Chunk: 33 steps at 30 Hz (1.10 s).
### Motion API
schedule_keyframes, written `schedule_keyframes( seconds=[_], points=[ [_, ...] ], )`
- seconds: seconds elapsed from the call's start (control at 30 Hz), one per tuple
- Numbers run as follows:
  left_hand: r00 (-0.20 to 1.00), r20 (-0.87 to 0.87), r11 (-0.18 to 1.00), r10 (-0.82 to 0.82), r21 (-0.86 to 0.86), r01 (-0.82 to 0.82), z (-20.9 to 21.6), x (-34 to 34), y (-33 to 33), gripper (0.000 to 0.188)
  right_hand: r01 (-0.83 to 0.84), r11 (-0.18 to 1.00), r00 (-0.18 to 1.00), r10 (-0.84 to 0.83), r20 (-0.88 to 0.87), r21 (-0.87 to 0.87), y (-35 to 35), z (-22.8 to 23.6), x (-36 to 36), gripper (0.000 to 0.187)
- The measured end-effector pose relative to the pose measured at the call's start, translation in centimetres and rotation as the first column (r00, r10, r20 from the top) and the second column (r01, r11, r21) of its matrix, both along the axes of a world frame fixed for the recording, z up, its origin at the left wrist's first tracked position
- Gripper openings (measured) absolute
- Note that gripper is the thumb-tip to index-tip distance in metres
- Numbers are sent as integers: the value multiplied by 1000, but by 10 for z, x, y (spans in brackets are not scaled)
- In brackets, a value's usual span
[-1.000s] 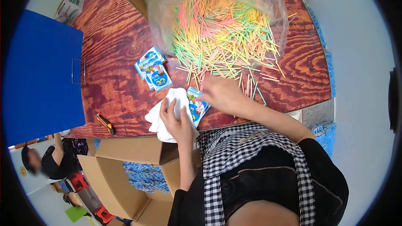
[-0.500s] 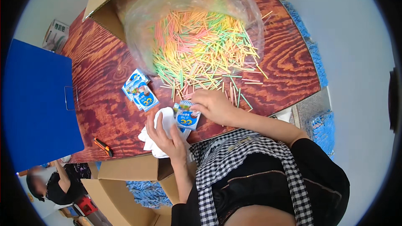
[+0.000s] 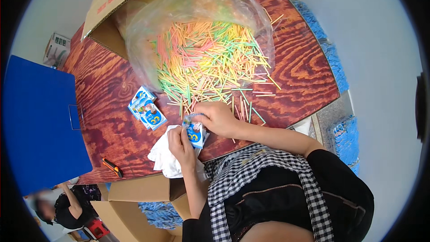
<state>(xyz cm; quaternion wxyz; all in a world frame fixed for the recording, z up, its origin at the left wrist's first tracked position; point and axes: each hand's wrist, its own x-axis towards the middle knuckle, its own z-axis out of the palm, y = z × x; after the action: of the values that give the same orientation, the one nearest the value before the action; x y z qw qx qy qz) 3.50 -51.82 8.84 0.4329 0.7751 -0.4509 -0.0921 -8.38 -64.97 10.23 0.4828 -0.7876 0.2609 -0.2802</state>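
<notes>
A small blue-and-white packet (image 3: 194,137) is held upright near the table's front edge. The fingers of my left hand (image 3: 182,147) are closed on its left side, while my right hand (image 3: 218,118) pinches its upper edge. Whether the packet's top is open I cannot tell. Beside my left hand lies a crumpled white cloth or bag (image 3: 165,156). Farther left, several similar blue-and-white packets (image 3: 150,114) overlap in a small pile. Just beyond my right hand, thin pink, yellow and green sticks (image 3: 206,58) spill out of a clear plastic bag (image 3: 143,54).
The bag comes out of a cardboard box (image 3: 107,18) lying on the wood-patterned table (image 3: 103,80). An orange-and-black utility knife (image 3: 112,167) lies at the front left, near a blue panel (image 3: 45,121). Below the edge, an open carton (image 3: 121,224) holds blue packets. Another person (image 3: 71,206) is at lower left.
My left hand has closed from spread fingers onto the packet's left side. My right hand has moved slightly left and down, still at the packet's top. The whole view has shifted a little.
</notes>
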Motion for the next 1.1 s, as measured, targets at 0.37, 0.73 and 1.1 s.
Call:
schedule_keyframes(
  seconds=[0.37, 0.73, 1.1],
  points=[
    [988, -76, 983, -131, -143, 119, 56, -12, -10, 5, -85, 984, 968, 119, 220, -158, -3, 44, -20, 9],
    [870, -491, 998, -39, -68, 7, 42, -28, -6, 11, 37, 988, 996, -49, 73, 149, -17, 47, -54, 10],
    [909, -406, 993, -96, -105, 57, 29, -23, -4, 16, 317, 724, 705, -612, -358, -612, -93, 1, -32, 44]
  ],
)
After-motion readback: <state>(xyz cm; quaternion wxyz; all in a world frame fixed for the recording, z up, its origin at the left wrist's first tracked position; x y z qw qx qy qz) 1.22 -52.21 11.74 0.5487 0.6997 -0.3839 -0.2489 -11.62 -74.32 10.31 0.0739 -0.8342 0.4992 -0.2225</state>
